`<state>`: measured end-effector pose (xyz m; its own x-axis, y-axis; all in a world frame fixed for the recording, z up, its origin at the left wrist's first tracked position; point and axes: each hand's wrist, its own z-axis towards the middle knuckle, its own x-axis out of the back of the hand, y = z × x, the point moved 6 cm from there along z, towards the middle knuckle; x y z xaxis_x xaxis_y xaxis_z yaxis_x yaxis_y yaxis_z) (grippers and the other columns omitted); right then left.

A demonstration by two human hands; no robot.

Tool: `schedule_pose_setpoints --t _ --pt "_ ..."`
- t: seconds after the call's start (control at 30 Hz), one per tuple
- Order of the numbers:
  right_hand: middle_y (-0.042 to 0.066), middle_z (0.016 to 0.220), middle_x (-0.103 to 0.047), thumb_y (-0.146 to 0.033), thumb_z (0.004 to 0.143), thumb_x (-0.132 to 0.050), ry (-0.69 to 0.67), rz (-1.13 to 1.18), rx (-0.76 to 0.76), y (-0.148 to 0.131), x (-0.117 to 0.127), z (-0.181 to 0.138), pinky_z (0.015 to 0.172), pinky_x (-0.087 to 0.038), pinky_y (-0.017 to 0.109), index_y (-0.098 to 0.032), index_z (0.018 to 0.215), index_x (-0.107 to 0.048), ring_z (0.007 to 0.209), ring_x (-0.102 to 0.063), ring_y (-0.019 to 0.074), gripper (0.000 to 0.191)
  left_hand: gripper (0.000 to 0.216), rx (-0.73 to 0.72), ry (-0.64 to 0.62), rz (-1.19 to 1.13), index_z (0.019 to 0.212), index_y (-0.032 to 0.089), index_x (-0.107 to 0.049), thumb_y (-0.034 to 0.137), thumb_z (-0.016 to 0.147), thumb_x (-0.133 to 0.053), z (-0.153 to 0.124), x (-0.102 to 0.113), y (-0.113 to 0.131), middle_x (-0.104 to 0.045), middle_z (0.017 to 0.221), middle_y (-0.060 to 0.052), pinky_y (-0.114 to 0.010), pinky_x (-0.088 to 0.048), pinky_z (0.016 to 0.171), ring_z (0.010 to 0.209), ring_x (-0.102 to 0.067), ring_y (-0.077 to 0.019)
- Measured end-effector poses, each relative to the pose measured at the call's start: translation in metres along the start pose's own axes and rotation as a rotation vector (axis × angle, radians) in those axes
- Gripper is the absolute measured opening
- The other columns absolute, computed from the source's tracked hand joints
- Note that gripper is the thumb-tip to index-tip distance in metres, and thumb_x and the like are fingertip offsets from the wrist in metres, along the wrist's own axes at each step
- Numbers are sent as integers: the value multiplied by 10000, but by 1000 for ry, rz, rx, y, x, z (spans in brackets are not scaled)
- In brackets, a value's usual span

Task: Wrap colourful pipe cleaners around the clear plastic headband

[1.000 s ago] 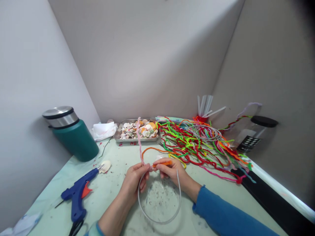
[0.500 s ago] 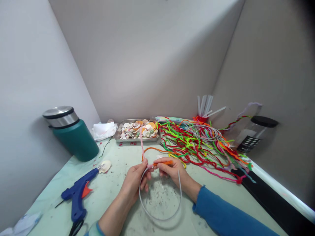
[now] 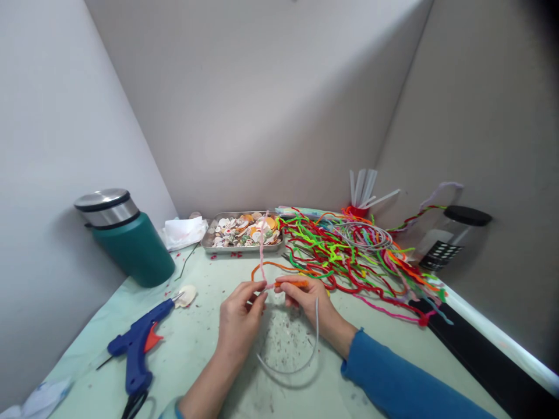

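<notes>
My left hand (image 3: 241,317) pinches a pale pink pipe cleaner (image 3: 262,250) that stands up from the fingertips toward the tray. My right hand (image 3: 305,299) grips the top of a grey metal headband (image 3: 301,361) where orange pipe cleaner (image 3: 292,283) is wound on it. The headband's arc hangs down between my wrists over the table. Both hands meet at the headband's end, fingertips almost touching.
A blue glue gun (image 3: 137,343) lies at the left, scissors (image 3: 133,404) below it, a shell (image 3: 187,295) near its tip. A teal flask (image 3: 128,238), a metal tray of shells (image 3: 244,231), a heap of coloured pipe cleaners (image 3: 349,250), glue sticks in a red cup (image 3: 362,195) and a jar (image 3: 449,235) stand behind.
The pink pipe cleaner has swung rightward and shortened as it winds on. The headband has turned, so its arc looks smaller and its left side is hidden behind my left hand.
</notes>
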<state>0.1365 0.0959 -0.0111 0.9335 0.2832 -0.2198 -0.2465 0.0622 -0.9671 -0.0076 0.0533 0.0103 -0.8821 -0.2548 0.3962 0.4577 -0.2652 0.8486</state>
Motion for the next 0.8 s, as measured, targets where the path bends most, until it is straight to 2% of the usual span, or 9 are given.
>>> schedule_pose_setpoints --t 0.37,0.5,0.63,0.73,0.8 --pt "56 766 -687 -289 719 -650 -41 -13 49 0 1 -1 506 -399 224 -172 877 -703 526 -513 98 204 244 -5 -55 -53 934 167 -673 278 814 -492 1 -4 -1 -615 748 -27 -188 -398 445 435 -476 -64" --pt "57 794 -684 -293 730 -640 -64 12 51 -1 -3 -3 511 -415 223 -179 910 -689 536 -527 97 220 283 64 -67 -56 971 178 -656 338 825 -474 -1 -5 -7 -597 712 -8 -173 -355 404 415 -443 -57" --pt "49 835 -672 -299 720 -652 -109 20 34 0 -8 -4 516 -433 223 -195 1034 -617 538 -543 95 332 314 178 15 -144 949 157 -638 395 807 -490 -1 1 -11 -566 671 9 -166 -300 363 383 -387 -44" --pt "48 804 -658 -333 776 -586 -124 -74 34 2 -9 -5 475 -403 204 -162 908 -640 517 -534 88 223 311 237 62 -281 895 150 -614 422 793 -504 1 5 -11 -506 618 38 -157 -252 345 364 -332 -27" --pt "47 776 -648 -337 816 -532 -138 -166 58 0 -10 -6 484 -395 205 -148 826 -655 523 -526 89 226 296 258 64 -376 867 154 -593 428 785 -517 1 4 -10 -455 576 60 -147 -222 343 363 -304 -19"
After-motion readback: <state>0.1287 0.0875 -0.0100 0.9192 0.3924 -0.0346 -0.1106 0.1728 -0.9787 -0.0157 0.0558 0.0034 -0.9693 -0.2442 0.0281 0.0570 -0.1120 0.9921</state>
